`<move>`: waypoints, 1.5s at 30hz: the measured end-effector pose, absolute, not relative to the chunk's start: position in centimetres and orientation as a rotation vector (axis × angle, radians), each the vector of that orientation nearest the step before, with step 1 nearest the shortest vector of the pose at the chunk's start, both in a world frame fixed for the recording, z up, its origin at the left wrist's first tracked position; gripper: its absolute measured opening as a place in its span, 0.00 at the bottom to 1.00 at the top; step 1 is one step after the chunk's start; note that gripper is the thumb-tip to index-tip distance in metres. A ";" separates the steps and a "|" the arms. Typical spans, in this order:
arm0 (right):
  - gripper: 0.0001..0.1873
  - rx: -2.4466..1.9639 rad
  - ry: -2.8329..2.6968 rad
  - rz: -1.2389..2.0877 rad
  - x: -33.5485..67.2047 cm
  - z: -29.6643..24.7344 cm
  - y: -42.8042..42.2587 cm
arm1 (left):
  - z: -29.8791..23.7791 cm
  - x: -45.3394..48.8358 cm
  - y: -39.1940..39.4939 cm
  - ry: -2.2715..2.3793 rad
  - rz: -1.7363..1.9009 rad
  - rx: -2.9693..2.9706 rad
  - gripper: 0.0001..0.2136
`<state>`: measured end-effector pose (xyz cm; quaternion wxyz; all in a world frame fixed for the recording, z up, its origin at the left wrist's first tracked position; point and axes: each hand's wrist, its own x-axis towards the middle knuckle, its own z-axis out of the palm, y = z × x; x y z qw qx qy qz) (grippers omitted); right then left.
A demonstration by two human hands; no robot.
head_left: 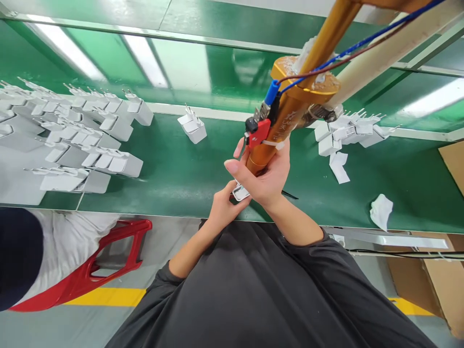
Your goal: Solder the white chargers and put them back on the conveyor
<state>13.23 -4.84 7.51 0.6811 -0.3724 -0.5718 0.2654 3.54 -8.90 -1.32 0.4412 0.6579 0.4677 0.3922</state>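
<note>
My right hand [270, 181] is closed around the lower end of a gold metal tube tool [266, 153]. Its thumb lies across the front and the other fingers are partly hidden behind. A red switch [259, 133] with a blue-capped wire is strapped to the tube. Directly below the tool's tip, my left hand [225, 207] grips a small white plastic charger case [240, 192] near the table's front edge. The case's open end faces up, and my right hand covers part of it. Whether the tip touches the case is hidden.
Many white plug chargers [90, 128] crowd the left of the green table [170, 164]. One charger [193, 126] stands alone; another cluster [348, 130] is at right, near crumpled white paper [381, 211]. A person in white [68, 241] sits at left on a red stool [119, 241].
</note>
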 end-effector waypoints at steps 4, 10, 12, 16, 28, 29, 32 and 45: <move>0.24 -0.788 -1.280 0.610 12.5 7.9 -5.0 | -1.2 4.4 -9.3 1.167 1.132 1.560 0.10; 0.23 -0.767 -1.278 0.635 12.3 8.1 -5.3 | -1.6 5.0 -9.9 1.204 1.174 1.498 0.13; 0.21 -0.786 -1.260 0.644 12.4 7.9 -5.3 | -1.9 5.1 -10.0 1.204 1.177 1.452 0.16; 0.18 -0.808 -1.238 0.665 12.6 7.6 -5.4 | -2.4 5.5 -10.2 1.170 1.203 1.385 0.21; 0.19 -0.740 -1.267 0.626 12.6 7.1 -5.1 | -2.3 5.8 -10.6 1.161 1.218 1.346 0.20; 0.20 -0.730 -1.277 0.607 12.6 7.1 -5.1 | -2.3 5.8 -10.6 1.166 1.209 1.348 0.20; 0.21 -0.690 -1.293 0.575 12.6 7.3 -4.9 | -2.3 5.8 -10.4 1.150 1.210 1.376 0.18; 0.14 -0.833 -1.133 0.636 19.9 5.8 -5.1 | 0.5 -1.0 -8.9 1.264 0.962 1.420 0.17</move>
